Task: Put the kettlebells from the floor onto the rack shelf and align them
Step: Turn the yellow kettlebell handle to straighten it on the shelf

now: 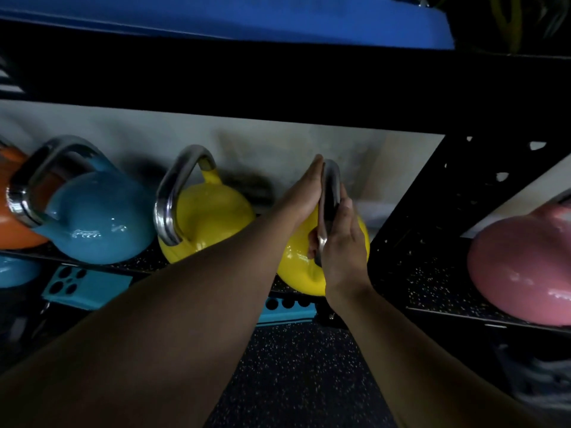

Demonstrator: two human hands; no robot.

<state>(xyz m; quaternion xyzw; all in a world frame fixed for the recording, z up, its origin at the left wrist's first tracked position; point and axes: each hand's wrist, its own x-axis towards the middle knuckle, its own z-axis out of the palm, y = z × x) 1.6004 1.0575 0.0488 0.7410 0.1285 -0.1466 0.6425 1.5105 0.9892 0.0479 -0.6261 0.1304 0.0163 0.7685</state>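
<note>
A yellow kettlebell [296, 267] with a steel handle sits on the speckled rack shelf [432, 273], near its front edge and beside the black upright. Both hands hold its handle edge-on. My left hand [304, 193] lies flat against the handle's left side, fingers extended. My right hand [340, 242] wraps the handle from the right. To the left on the same shelf stand a second yellow kettlebell [210, 217], a blue one [95, 220] and an orange one [12, 217] at the frame edge.
A pink kettlebell [522, 273] rests on the neighbouring shelf at right, past the perforated black upright [432, 196]. A black beam [278, 88] runs overhead with a blue pad above it. Teal brackets [83, 285] and another blue kettlebell sit below the shelf. Speckled rubber floor lies underneath.
</note>
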